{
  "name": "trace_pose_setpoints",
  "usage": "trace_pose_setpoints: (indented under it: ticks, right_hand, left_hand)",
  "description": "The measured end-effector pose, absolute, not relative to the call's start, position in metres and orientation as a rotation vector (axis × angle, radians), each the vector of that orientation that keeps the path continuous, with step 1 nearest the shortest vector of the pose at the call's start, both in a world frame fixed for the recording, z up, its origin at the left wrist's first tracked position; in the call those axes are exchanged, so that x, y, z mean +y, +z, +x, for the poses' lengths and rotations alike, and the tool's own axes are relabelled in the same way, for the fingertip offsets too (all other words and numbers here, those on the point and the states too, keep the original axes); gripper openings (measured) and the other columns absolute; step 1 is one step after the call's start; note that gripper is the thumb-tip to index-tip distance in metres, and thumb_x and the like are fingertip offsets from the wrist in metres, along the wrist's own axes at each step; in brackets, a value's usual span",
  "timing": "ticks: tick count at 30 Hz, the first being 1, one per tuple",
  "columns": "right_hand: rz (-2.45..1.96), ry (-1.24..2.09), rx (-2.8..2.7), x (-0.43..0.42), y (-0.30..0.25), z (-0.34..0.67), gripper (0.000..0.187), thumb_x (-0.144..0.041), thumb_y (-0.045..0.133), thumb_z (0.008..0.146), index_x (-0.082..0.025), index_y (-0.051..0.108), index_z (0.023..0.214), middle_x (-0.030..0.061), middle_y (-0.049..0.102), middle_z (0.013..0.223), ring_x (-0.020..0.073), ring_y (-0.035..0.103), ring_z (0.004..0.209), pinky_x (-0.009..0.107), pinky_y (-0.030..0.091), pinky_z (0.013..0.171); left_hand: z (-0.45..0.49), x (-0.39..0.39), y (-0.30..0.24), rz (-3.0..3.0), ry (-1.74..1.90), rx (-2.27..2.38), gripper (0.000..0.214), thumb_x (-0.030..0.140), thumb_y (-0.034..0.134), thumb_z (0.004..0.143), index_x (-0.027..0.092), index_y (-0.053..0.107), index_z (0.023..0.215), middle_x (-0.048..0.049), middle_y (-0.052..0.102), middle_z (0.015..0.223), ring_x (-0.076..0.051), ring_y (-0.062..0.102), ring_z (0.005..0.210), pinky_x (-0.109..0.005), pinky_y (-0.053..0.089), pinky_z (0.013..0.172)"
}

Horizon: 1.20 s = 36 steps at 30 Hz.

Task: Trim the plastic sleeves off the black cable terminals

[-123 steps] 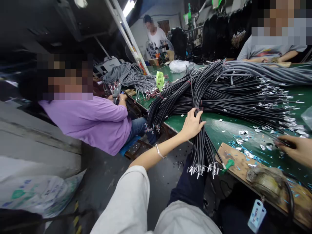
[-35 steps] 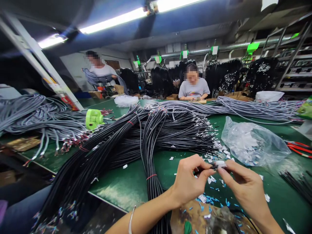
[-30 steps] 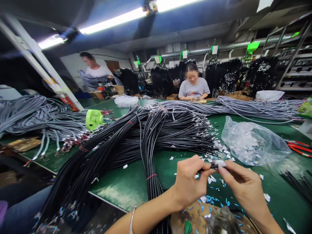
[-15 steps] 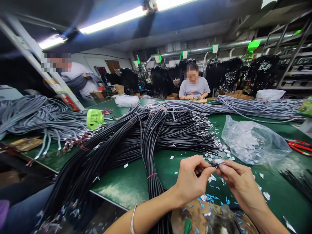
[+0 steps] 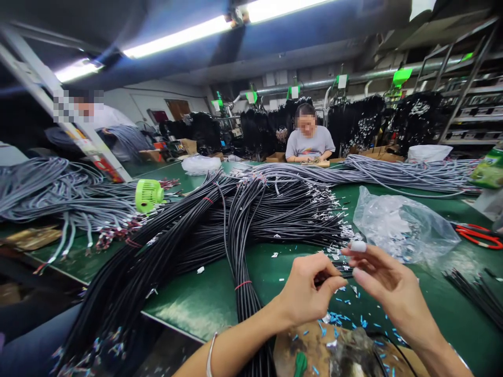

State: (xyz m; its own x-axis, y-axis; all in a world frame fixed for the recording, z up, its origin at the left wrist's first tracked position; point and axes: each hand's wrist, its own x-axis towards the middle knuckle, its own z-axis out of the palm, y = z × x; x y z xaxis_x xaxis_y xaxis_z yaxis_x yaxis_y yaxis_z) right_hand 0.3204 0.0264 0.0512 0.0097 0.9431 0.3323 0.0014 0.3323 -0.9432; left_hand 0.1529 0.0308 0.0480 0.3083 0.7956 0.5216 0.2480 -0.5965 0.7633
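Left hand [image 5: 312, 288], just right of the lower centre of the frame, is closed in a pinch around a thin black cable [image 5: 345, 269], whose short end pokes out past the thumb and forefinger. Facing it from the right, the right hand [image 5: 387, 285] is spread, thumb and fingers wide apart, with a white wrap [image 5: 358, 246] around one fingertip; whether its thumb touches the cable end I cannot tell.

Below the hands, small bright-blue scraps [image 5: 338, 318] lie scattered on the green tabletop [image 5: 188, 309] and on a stained wooden board [image 5: 288, 343] at the bottom edge of the frame. A green plastic piece [image 5: 301, 362] shows on that board.

From the middle of the frame, a bundle of black cables tied with a red band [image 5: 242, 285] runs down behind the left forearm. More black cables [image 5: 291, 225] are heaped beyond it, white-tipped ends pointing right. A crumpled clear plastic bag [image 5: 406, 220] sits at centre right, near red-handled tools [image 5: 477, 235] at the right edge. At centre left stands a lime-green plastic fan [image 5: 149, 195]. A person in a grey shirt [image 5: 309, 141] sits across the table, upper centre right.
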Motion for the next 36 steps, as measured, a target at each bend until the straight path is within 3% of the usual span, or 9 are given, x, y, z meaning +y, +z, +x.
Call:
trace_pose_setpoints:
  ticks: [2, 7, 12, 18, 27, 36]
  right_hand:
    - [-0.930, 0.962, -1.364, 0.025, 0.051, 0.322, 0.029, -0.029, 0.074, 0.068, -0.019, 0.068, 0.094, 0.0073, 0.074, 0.084, 0.0208, 0.070, 0.080, 0.030, 0.057, 0.075]
    - [-1.020, 0.926, -1.201, 0.026, 0.042, 0.317, 0.028, -0.029, 0.080, 0.060, -0.017, 0.068, 0.083, 0.0072, 0.075, 0.075, 0.0228, 0.072, 0.069, 0.029, 0.060, 0.067]
    - [-1.083, 0.507, -1.162, 0.018, 0.030, 0.302, 0.024, -0.029, 0.078, 0.064, -0.019, 0.064, 0.080, 0.0024, 0.070, 0.068, 0.0174, 0.068, 0.058, 0.024, 0.057, 0.056]
    - [-1.029, 0.038, -1.408, 0.007, 0.020, 0.298, 0.019, -0.013, 0.074, 0.067, -0.023, 0.065, 0.080, -0.0012, 0.068, 0.071, 0.0155, 0.066, 0.063, 0.028, 0.055, 0.068]
    - [-1.033, 0.716, -1.156, 0.020, 0.044, 0.310, 0.031, -0.029, 0.077, 0.064, -0.017, 0.063, 0.088, 0.0085, 0.075, 0.080, 0.0233, 0.072, 0.074, 0.030, 0.061, 0.072]
    - [-1.043, 0.868, -1.098, 0.018, 0.041, 0.308, 0.026, -0.026, 0.078, 0.062, -0.016, 0.069, 0.084, 0.0078, 0.075, 0.078, 0.0215, 0.072, 0.067, 0.028, 0.061, 0.067]
  left_hand:
    - [0.153, 0.031, 0.049, 1.925, 1.245, 0.928, 0.019, 0.020, 0.059, 0.078, 0.013, 0.056, 0.061, 0.0010, 0.051, 0.055, -0.009, 0.041, 0.049, -0.021, 0.032, 0.047]
    - [0.155, 0.028, 0.045, 1.839, 1.297, 0.980, 0.021, 0.022, 0.058, 0.079, 0.014, 0.051, 0.061, 0.0020, 0.047, 0.053, -0.008, 0.039, 0.048, -0.020, 0.031, 0.045]
    - [0.160, 0.022, 0.039, 1.921, 1.468, 1.078, 0.023, 0.021, 0.057, 0.078, 0.014, 0.048, 0.058, 0.0037, 0.041, 0.050, -0.007, 0.034, 0.044, -0.020, 0.028, 0.043]
    - [0.161, 0.020, 0.038, 2.018, 1.534, 1.118, 0.022, 0.019, 0.056, 0.079, 0.015, 0.049, 0.059, 0.0033, 0.043, 0.051, -0.007, 0.037, 0.044, -0.020, 0.029, 0.043]
    - [0.157, 0.022, 0.042, 2.248, 1.635, 1.057, 0.019, 0.014, 0.055, 0.078, 0.015, 0.049, 0.060, 0.0033, 0.042, 0.053, -0.008, 0.038, 0.046, -0.022, 0.028, 0.045]
    - [0.159, 0.024, 0.039, 2.283, 1.704, 1.115, 0.018, 0.012, 0.056, 0.078, 0.014, 0.050, 0.061, 0.0034, 0.042, 0.053, -0.007, 0.038, 0.046, -0.022, 0.027, 0.045]
